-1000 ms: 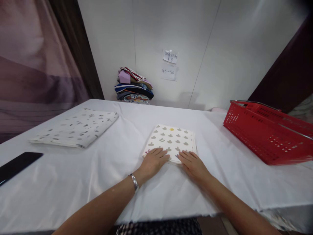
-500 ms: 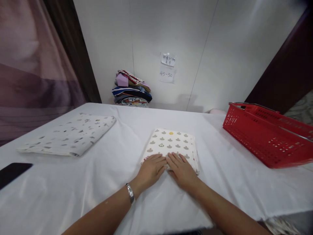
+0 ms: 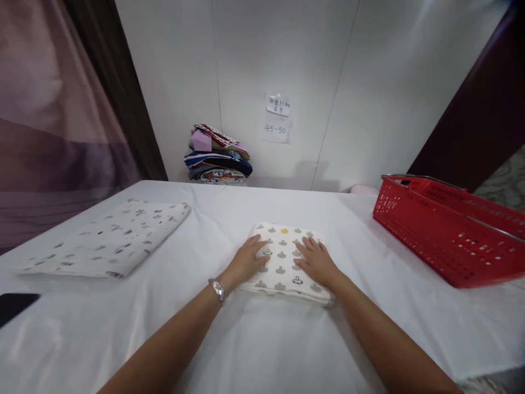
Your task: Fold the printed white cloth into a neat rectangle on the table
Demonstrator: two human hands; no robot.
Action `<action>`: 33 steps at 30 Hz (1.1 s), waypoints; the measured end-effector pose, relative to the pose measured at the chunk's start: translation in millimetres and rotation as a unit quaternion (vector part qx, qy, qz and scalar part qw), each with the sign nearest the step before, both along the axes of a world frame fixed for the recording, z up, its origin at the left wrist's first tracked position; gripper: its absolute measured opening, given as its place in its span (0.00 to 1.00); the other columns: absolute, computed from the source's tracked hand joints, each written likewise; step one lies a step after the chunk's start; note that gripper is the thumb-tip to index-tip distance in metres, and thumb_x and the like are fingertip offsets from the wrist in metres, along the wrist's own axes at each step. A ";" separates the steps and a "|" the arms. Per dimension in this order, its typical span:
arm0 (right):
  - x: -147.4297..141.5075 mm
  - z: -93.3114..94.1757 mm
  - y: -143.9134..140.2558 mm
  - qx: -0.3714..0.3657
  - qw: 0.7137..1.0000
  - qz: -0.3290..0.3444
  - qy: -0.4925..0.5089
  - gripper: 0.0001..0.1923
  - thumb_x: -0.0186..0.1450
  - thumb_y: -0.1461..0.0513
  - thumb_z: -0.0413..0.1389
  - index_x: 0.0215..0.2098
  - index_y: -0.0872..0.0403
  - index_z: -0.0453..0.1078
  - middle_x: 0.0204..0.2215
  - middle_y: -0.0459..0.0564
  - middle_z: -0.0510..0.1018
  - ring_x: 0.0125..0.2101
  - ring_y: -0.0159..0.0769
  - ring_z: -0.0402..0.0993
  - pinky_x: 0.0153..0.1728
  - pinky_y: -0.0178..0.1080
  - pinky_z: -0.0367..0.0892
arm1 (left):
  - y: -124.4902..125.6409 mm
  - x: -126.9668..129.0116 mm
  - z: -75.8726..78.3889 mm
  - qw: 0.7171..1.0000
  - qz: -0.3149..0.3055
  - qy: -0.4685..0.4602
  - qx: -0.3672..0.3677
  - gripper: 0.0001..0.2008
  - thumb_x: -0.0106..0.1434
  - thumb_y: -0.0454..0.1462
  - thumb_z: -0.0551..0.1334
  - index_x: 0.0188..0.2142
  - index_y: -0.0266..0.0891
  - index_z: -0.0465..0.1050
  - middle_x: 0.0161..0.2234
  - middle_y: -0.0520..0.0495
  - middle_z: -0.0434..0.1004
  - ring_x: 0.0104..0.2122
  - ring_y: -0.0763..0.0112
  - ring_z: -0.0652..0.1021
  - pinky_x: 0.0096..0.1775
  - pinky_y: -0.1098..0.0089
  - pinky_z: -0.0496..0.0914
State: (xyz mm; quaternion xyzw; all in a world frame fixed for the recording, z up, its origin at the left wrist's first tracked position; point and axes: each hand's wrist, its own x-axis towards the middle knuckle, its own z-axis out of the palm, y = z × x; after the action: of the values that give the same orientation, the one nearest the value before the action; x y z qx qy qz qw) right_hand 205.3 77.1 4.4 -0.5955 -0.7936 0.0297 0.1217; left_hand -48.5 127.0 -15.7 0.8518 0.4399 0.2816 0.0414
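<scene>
White cloth covers the whole surface, w/ a pale panelled wall behind and a brownish curtain at the left. Biggest thing on it is the red basket, plastic w/ holes in the sides, at the right edge, well apart from the hands. At left lies a large folded cloth, white w/ small dark marks. Near the middle is the folded patterned cloth, cream w/ grey shapes and one yellow one, lying flat. Both hands rest on top of it: left hand on its left part, right hand on its right part, fingers stretched out flat, palms down, pressing and not gripping anything. Left wrist has a silver bracelet.

At the back, by the wall, a pile of folded clothes in mixed colours. Above it two paper notes, the lower reads 45-50. A dark flat phone-like object is at the far left edge, only part of it in view.
</scene>
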 end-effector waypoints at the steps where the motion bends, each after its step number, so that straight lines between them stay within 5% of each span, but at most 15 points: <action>1: 5.2 -4.5 7.1 -0.005 1.000 -0.017 -0.006 0.27 0.66 0.51 0.46 0.60 0.52 0.58 0.62 0.57 0.54 0.62 0.50 0.45 0.58 0.57 0.47 | 3.5 1.3 -5.5 1.000 0.001 0.003 0.006 0.20 0.60 0.45 0.59 0.50 0.42 0.69 0.55 0.41 0.66 0.55 0.57 0.67 0.48 0.59 0.69; 5: 15.3 -21.1 17.7 0.015 1.000 -0.016 -0.006 0.27 0.67 0.50 0.43 0.61 0.51 0.56 0.62 0.55 0.55 0.62 0.47 0.45 0.58 0.55 0.47 | 4.8 2.8 -20.8 0.999 0.013 -0.028 0.025 0.20 0.62 0.46 0.56 0.51 0.43 0.68 0.57 0.42 0.64 0.56 0.56 0.65 0.49 0.58 0.67; 9: 14.4 -22.1 15.3 -0.002 1.000 -0.020 -0.005 0.28 0.67 0.48 0.42 0.61 0.50 0.55 0.63 0.54 0.52 0.63 0.46 0.42 0.59 0.54 0.44 | 1.3 0.7 -12.0 0.987 0.072 -0.082 -0.119 0.25 0.61 0.50 0.55 0.54 0.43 0.64 0.60 0.40 0.58 0.51 0.57 0.71 0.48 0.60 0.68; 13: 11.0 -15.4 13.8 -0.041 0.999 -0.031 -0.001 0.30 0.67 0.47 0.41 0.62 0.51 0.54 0.64 0.52 0.49 0.64 0.44 0.39 0.61 0.52 0.41 | 6.6 1.1 4.6 0.925 0.157 -0.163 -0.305 0.35 0.58 0.53 0.57 0.60 0.40 0.54 0.55 0.38 0.66 0.48 0.57 0.73 0.48 0.62 0.66; 16: 10.9 -13.5 13.5 -0.040 0.999 -0.029 0.022 0.29 0.66 0.47 0.42 0.62 0.50 0.54 0.64 0.52 0.50 0.64 0.44 0.39 0.61 0.53 0.39 | 10.6 3.0 12.2 0.871 0.156 -0.230 -0.405 0.36 0.55 0.53 0.60 0.58 0.39 0.57 0.49 0.39 0.72 0.43 0.58 0.76 0.43 0.64 0.70; 18: 13.3 -13.7 13.8 -0.033 0.997 -0.021 0.060 0.28 0.66 0.48 0.43 0.61 0.48 0.56 0.63 0.52 0.52 0.64 0.44 0.41 0.60 0.54 0.39 | 13.0 1.8 17.3 0.863 0.138 -0.263 -0.407 0.34 0.54 0.51 0.62 0.57 0.40 0.59 0.48 0.41 0.73 0.41 0.61 0.76 0.41 0.66 0.70; 23: 21.0 -17.7 14.9 0.055 0.978 0.015 0.203 0.23 0.66 0.52 0.46 0.58 0.46 0.60 0.60 0.51 0.60 0.62 0.43 0.48 0.60 0.56 0.40 | 29.8 -23.6 29.0 0.917 0.217 -0.230 -0.242 0.32 0.55 0.48 0.62 0.58 0.45 0.58 0.50 0.45 0.71 0.46 0.60 0.74 0.46 0.66 0.67; 29: 13.9 -29.7 13.4 0.000 0.957 0.026 0.288 0.21 0.66 0.52 0.49 0.55 0.47 0.64 0.60 0.50 0.61 0.61 0.42 0.51 0.59 0.53 0.51 | 44.4 -49.2 17.7 0.889 0.278 -0.161 -0.325 0.27 0.55 0.47 0.60 0.52 0.36 0.64 0.48 0.38 0.73 0.46 0.56 0.74 0.45 0.64 0.67; 33: 4.2 -21.5 6.0 0.072 0.952 0.035 0.296 0.20 0.66 0.55 0.48 0.54 0.49 0.65 0.58 0.53 0.63 0.61 0.42 0.52 0.58 0.53 0.54 | 46.1 -48.4 10.7 0.895 0.273 -0.152 -0.319 0.28 0.56 0.48 0.59 0.53 0.37 0.63 0.49 0.39 0.73 0.47 0.55 0.74 0.46 0.62 0.65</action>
State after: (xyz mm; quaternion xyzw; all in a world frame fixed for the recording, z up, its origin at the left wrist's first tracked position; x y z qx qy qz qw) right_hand 209.6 83.1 -17.0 -0.5212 -0.7427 0.1515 0.3922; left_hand -96.9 173.1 -5.0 0.5859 0.7099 0.2522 0.2984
